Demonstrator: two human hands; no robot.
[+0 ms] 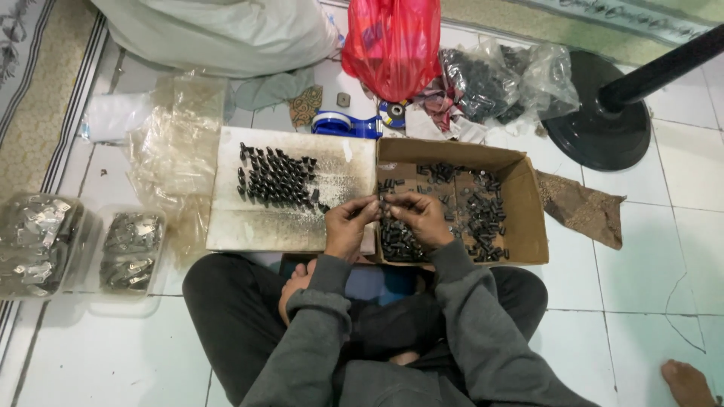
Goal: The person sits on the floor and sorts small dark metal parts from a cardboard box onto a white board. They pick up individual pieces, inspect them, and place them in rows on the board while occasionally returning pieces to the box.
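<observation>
The person sits cross-legged on the tiled floor (664, 249), both hands raised over the near-left corner of an open cardboard box (528, 218). The left hand (348, 226) and the right hand (422, 217) meet fingertip to fingertip, each grip pinching what looks like one small black part (383, 202) between them. More loose black parts (475, 207) lie scattered inside the box. Just left of it, touching, a flat cardboard sheet (249, 226) carries a cluster of upright black pieces (275, 179). A red plastic bag (392, 41) sits beyond the box
</observation>
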